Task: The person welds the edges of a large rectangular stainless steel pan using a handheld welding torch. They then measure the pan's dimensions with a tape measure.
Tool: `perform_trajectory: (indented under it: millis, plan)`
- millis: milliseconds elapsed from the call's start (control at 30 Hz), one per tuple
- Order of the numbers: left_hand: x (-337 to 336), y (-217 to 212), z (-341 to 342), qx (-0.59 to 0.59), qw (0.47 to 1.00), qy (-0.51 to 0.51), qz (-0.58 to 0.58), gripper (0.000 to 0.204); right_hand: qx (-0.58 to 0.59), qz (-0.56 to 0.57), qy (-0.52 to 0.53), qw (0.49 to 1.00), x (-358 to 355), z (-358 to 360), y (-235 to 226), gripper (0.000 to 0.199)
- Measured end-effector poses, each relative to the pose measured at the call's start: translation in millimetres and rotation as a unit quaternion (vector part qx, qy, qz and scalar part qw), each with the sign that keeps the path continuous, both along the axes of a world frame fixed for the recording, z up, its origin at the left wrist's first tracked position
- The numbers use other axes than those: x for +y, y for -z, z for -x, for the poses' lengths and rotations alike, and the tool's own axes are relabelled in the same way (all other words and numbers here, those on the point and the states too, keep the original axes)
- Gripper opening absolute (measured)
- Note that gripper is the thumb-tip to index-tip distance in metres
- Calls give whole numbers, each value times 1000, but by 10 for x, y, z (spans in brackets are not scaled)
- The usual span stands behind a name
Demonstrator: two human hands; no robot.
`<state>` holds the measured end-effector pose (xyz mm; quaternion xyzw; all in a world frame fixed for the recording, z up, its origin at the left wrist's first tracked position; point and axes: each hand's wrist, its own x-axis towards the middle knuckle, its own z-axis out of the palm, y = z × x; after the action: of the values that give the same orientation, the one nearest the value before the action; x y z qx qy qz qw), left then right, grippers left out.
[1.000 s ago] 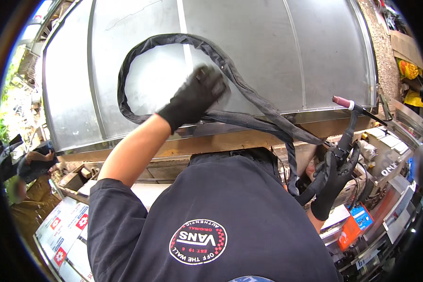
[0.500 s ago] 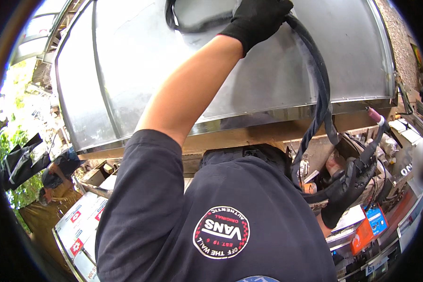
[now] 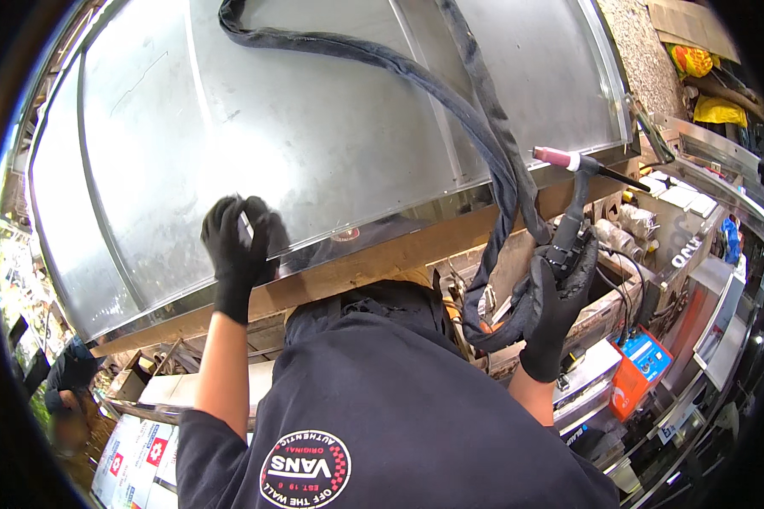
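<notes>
In my right hand point(image 3: 560, 288), black-gloved, is a TIG welding torch point(image 3: 579, 191) gripped by its handle. Its pink nozzle point(image 3: 554, 158) points left, over the near right edge of a large shiny metal sheet point(image 3: 314, 136). A dark sleeved cable point(image 3: 382, 58) runs from the torch, loops below the edge and lies across the sheet. My left hand point(image 3: 239, 237), also black-gloved, is at the sheet's near edge with fingers bent and a gap between them. Nothing held shows there; whether it touches the metal I cannot tell.
A wooden board point(image 3: 356, 271) runs under the sheet's near edge. To the right stand a cluttered grey box point(image 3: 683, 233) and an orange and blue welding machine point(image 3: 643, 365). Another person point(image 3: 72, 382) is at the far lower left, near printed white sheets point(image 3: 136, 454).
My left hand has let go of the cable and come back to the sheet's near edge. The torch in my right hand has moved left and up in the view, which has also shifted.
</notes>
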<state>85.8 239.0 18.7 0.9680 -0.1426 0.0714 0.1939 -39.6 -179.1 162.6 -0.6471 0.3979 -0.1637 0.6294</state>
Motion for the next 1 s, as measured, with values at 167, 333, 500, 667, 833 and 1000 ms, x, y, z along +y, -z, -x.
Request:
perform_trajectory:
  millis: [167, 333, 500, 667, 833, 1000]
  plan:
    - [560, -76, 814, 139, 987, -78, 23, 34, 46, 57, -97, 993, -89, -60, 349, 88]
    - [556, -310, 753, 123, 991, -34, -34, 29, 38, 24, -188, 981, 129, -218, 439, 88]
    - [638, -440, 634, 214, 975, -54, -6, 21, 57, -12, -169, 984, 648, -181, 357, 85]
    - [1052, -484, 386, 295, 953, 23, 67, 14, 71, 7, -188, 980, 1332, -201, 82, 89]
    - [1559, -309, 231, 351, 906, 137, 193, 31, 102, 27, -193, 976, 1996, -60, -60, 89]
    - [1458, -405, 182, 270, 926, 224, 141, 57, 122, 262, -232, 929, 2125, 18, -273, 86]
